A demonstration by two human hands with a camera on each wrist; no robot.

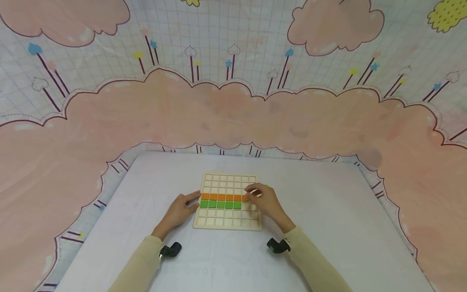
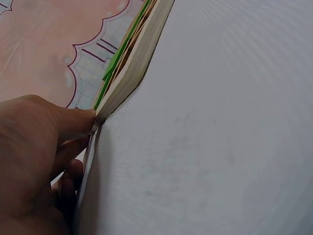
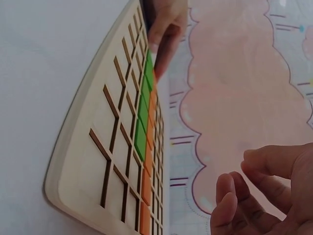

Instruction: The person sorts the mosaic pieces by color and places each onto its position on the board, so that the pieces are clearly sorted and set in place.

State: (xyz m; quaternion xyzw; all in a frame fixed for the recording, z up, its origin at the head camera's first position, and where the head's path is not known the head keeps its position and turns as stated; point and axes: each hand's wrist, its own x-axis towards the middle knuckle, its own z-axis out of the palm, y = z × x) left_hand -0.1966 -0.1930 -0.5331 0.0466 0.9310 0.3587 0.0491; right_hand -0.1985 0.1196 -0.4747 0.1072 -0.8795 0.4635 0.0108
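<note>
A wooden grid board [image 1: 228, 225] lies flat on the table, with several orange tiles [image 1: 220, 197] in one row and several green tiles [image 1: 220, 204] in the row nearer me. My left hand [image 1: 180, 209] touches the board's left edge, fingers and thumb spread along the frame; its fingertips rest at that edge in the left wrist view. Over the right side of the board, my right hand [image 1: 268, 201] hovers by the end of the orange row with its fingers loosely bent. No tile shows between its fingertips in the right wrist view. A small green patch [image 1: 267, 185] shows behind its knuckles, mostly hidden.
The board stands on a white-covered table [image 1: 328, 211]. Around and behind it hangs a patterned cloth [image 1: 226, 113] with pink cloud shapes. Dark wrist cameras [image 1: 279, 245] sit at both sleeves, close above the tabletop.
</note>
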